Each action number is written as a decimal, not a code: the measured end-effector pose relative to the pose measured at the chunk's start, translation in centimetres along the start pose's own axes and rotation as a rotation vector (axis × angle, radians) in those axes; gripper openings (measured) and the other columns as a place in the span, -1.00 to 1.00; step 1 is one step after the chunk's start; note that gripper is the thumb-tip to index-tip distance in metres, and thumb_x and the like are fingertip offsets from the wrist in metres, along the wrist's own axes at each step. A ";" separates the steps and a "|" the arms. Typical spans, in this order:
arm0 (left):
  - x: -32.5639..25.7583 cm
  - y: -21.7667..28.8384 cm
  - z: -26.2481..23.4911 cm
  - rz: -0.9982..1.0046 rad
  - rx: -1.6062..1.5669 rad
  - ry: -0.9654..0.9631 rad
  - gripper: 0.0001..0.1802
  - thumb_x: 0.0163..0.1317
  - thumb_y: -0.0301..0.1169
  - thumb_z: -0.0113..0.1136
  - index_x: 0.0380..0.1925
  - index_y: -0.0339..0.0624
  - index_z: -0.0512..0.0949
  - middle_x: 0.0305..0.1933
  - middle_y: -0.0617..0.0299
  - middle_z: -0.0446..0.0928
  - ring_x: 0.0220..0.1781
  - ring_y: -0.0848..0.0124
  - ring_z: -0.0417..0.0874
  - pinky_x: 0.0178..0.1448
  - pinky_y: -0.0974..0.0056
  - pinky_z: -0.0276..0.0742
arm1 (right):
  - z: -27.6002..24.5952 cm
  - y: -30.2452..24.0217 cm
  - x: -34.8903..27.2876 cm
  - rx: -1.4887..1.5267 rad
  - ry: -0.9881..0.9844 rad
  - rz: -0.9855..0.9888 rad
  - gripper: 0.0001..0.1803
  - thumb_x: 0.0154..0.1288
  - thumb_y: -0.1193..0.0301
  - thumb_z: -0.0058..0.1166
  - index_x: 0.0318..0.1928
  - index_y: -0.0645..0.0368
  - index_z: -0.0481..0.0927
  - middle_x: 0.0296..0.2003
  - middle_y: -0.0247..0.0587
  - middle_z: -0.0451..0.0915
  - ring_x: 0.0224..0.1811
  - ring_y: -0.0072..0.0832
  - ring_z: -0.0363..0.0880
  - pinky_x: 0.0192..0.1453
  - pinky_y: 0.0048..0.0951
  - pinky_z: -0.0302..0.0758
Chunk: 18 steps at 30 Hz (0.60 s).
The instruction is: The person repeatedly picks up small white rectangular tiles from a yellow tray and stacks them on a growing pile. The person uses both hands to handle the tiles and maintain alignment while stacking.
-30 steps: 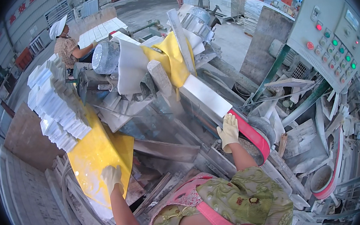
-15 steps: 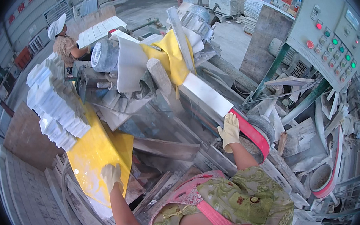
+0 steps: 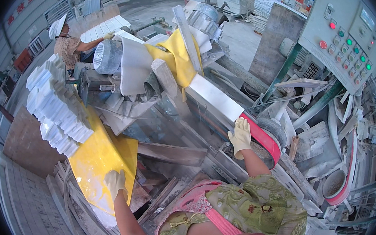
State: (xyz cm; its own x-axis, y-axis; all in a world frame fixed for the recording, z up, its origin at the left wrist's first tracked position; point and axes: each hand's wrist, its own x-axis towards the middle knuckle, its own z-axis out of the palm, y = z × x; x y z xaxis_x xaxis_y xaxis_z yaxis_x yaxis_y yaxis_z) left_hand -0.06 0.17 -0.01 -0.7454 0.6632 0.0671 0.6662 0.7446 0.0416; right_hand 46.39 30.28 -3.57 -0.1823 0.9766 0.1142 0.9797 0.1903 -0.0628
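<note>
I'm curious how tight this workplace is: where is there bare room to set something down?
The yellow sheet looks mostly bare between the stacked white slabs and the left hand. Floor shows between the right motor and the large board. Below the control panel, scrap pieces crowd together.

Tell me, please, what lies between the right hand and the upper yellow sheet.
In the head view, a white slab lies between the right hand and that yellow sheet.

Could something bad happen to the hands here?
Maybe. If the red belt runs, it might catch the gloved right hand at its edge. Also, the uneven stack of white slabs could slide down the yellow sheet toward the left hand.
</note>
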 end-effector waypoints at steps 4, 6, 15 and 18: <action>0.1 -0.1 0.2 0.001 0.007 -0.006 -0.47 0.24 -0.01 0.19 -0.47 -0.37 0.68 -0.35 -0.25 0.65 -0.21 -0.13 0.70 -0.05 -0.04 0.60 | 0.1 0.2 -0.2 -0.005 0.003 -0.001 -0.07 0.30 0.06 0.10 0.48 0.39 0.09 0.52 0.11 0.07 0.60 -0.06 -0.07 0.65 -0.13 -0.15; 0.1 -0.2 0.3 0.004 0.012 -0.005 -0.47 0.24 -0.01 0.18 -0.47 -0.37 0.68 -0.34 -0.25 0.65 -0.21 -0.13 0.70 -0.04 -0.04 0.60 | 0.2 0.4 -0.3 -0.005 0.010 -0.005 -0.07 0.30 0.06 0.11 0.48 0.39 0.09 0.51 0.11 0.08 0.60 -0.06 -0.07 0.65 -0.13 -0.15; 0.2 0.1 -0.1 -0.024 0.015 -0.041 -0.46 0.24 0.01 0.18 -0.46 -0.37 0.68 -0.33 -0.25 0.65 -0.20 -0.12 0.70 -0.04 -0.03 0.60 | 0.5 1.0 -0.7 -0.008 0.034 -0.018 -0.06 0.28 0.06 0.15 0.47 0.39 0.10 0.50 0.14 0.10 0.58 -0.03 -0.05 0.64 -0.11 -0.12; 0.1 0.1 -0.2 -0.020 0.000 -0.031 -0.46 0.23 0.00 0.18 -0.46 -0.37 0.68 -0.33 -0.26 0.65 -0.18 -0.13 0.70 -0.04 -0.04 0.60 | 0.5 1.3 -0.8 -0.004 0.040 -0.016 -0.06 0.27 0.07 0.16 0.46 0.40 0.12 0.49 0.14 0.11 0.58 -0.03 -0.03 0.64 -0.11 -0.11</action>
State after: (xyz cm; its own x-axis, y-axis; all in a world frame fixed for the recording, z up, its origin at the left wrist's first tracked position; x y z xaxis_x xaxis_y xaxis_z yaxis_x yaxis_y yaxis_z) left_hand -0.06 0.32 0.18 -0.7591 0.6500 0.0349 0.6509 0.7579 0.0429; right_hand 47.80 29.83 -4.23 -0.1947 0.9686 0.1548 0.9771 0.2054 -0.0564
